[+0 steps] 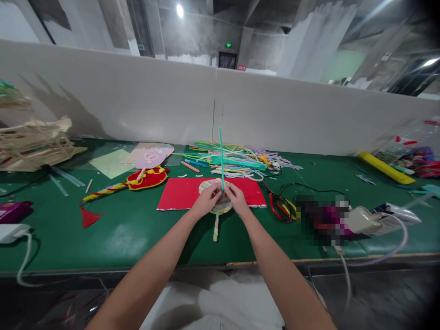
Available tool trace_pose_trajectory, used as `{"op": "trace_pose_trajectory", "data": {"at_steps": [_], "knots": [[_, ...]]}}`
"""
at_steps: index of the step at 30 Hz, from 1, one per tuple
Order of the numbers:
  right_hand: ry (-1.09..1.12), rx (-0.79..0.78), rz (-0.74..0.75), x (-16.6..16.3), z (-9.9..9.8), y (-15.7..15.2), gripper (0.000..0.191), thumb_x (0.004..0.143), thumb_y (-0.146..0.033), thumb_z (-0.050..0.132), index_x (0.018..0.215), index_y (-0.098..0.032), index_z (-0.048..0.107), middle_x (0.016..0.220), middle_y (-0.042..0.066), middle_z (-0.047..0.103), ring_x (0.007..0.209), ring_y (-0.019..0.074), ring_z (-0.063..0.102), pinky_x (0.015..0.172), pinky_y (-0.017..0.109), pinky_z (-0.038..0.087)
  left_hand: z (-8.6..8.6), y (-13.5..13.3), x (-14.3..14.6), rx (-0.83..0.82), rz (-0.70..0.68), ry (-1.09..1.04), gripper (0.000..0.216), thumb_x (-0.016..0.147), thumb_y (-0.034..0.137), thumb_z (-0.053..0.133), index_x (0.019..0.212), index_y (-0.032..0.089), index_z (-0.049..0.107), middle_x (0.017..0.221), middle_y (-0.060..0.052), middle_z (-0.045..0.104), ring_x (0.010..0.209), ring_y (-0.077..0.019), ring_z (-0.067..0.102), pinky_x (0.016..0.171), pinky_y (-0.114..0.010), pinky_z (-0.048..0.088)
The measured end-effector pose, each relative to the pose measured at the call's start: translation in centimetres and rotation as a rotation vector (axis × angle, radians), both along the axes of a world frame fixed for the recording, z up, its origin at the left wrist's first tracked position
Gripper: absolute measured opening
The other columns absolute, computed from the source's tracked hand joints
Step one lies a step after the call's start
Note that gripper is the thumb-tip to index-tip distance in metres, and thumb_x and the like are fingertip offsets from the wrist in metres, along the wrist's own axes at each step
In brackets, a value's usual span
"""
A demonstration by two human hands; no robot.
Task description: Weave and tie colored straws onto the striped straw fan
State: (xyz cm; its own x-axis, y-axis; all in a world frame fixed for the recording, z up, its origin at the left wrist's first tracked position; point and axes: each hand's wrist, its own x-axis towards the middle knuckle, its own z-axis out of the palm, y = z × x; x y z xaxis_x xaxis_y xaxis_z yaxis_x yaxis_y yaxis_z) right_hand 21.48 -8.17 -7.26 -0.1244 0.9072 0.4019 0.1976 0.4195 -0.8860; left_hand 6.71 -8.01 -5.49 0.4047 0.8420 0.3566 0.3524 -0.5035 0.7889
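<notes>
A teal-green pipe cleaner point(221, 151) stands upright between my hands, its lower end among my fingertips. My left hand point(207, 200) is closed in a pinch at its lower part, and my right hand point(235, 198) pinches there from the other side. Directly beneath my fingers lies a round fan shape point(220, 209) in pastel stripes, with a short wrapped handle point(216, 229) pointing toward me. My hands cover part of its face. It rests over the front edge of a red board point(178, 193).
Behind the board is a pile of loose pipe cleaners point(237, 158). Red-handled pliers point(275, 208) lie to the right, near a glue gun partly blurred out. A red-and-yellow fan point(147, 178) with a tassel point(90, 217) lies left. A grey partition point(275, 114) closes off the back.
</notes>
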Motion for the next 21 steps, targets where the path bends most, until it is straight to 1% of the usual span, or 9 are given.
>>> {"op": "trace_pose_trajectory", "data": {"at_steps": [2, 5, 8, 10, 16, 21], "knots": [[0.005, -0.005, 0.021, 0.04, -0.23, 0.19, 0.027, 0.081, -0.044, 0.042, 0.074, -0.02, 0.05, 0.067, 0.0, 0.049, 0.063, 0.0132, 0.047, 0.062, 0.026, 0.041, 0.06, 0.08, -0.01, -0.014, 0.013, -0.015, 0.015, 0.082, 0.029, 0.039, 0.079, 0.016, 0.048, 0.071, 0.0, 0.051, 0.067, -0.0115, 0.049, 0.064, -0.023, 0.04], [-0.004, -0.009, 0.025, 0.1, -0.5, 0.36, 0.025, 0.08, -0.043, 0.043, 0.074, -0.02, 0.049, 0.068, 0.0, 0.049, 0.063, 0.0133, 0.047, 0.062, 0.026, 0.041, 0.09, 0.14, 0.0, -0.049, -0.002, -0.024, 0.019, 0.084, 0.031, 0.037, 0.08, 0.016, 0.048, 0.074, 0.0, 0.053, 0.07, -0.0122, 0.051, 0.067, -0.024, 0.041], [-0.026, 0.004, 0.03, 0.09, -0.53, 0.31, 0.023, 0.081, -0.041, 0.043, 0.073, -0.02, 0.048, 0.066, 0.0, 0.048, 0.062, 0.013, 0.047, 0.062, 0.026, 0.04, 0.01, 0.23, 0.03, -0.078, 0.034, 0.006, 0.019, 0.084, 0.031, 0.036, 0.078, 0.016, 0.047, 0.07, 0.001, 0.051, 0.065, -0.0117, 0.049, 0.064, -0.024, 0.039], [-0.054, 0.022, 0.019, 0.06, -0.43, 0.19, 0.023, 0.081, -0.041, 0.042, 0.072, -0.021, 0.049, 0.066, -0.001, 0.048, 0.062, 0.013, 0.046, 0.062, 0.026, 0.04, 0.01, 0.3, 0.02, -0.069, 0.069, 0.04, 0.017, 0.083, 0.03, 0.037, 0.074, 0.017, 0.045, 0.067, 0.002, 0.048, 0.063, -0.0114, 0.047, 0.062, -0.024, 0.038], [-0.131, 0.027, -0.01, 0.09, 0.05, -0.02, 0.021, 0.082, -0.038, 0.042, 0.075, -0.021, 0.051, 0.069, 0.0, 0.052, 0.063, 0.0137, 0.048, 0.063, 0.027, 0.04, 0.4, 0.31, -0.22, -0.053, 0.016, 0.045, 0.019, 0.084, 0.029, 0.035, 0.07, 0.018, 0.041, 0.064, 0.003, 0.045, 0.061, -0.0106, 0.043, 0.06, -0.023, 0.035], [-0.105, -0.011, 0.026, 0.01, 0.19, -0.14, 0.021, 0.082, -0.04, 0.043, 0.079, -0.021, 0.051, 0.072, 0.001, 0.053, 0.067, 0.0142, 0.05, 0.065, 0.026, 0.041, 0.43, 0.07, -0.24, -0.032, 0.055, 0.024, 0.017, 0.083, 0.029, 0.037, 0.072, 0.017, 0.043, 0.064, 0.003, 0.044, 0.06, -0.0102, 0.041, 0.058, -0.022, 0.033]]}}
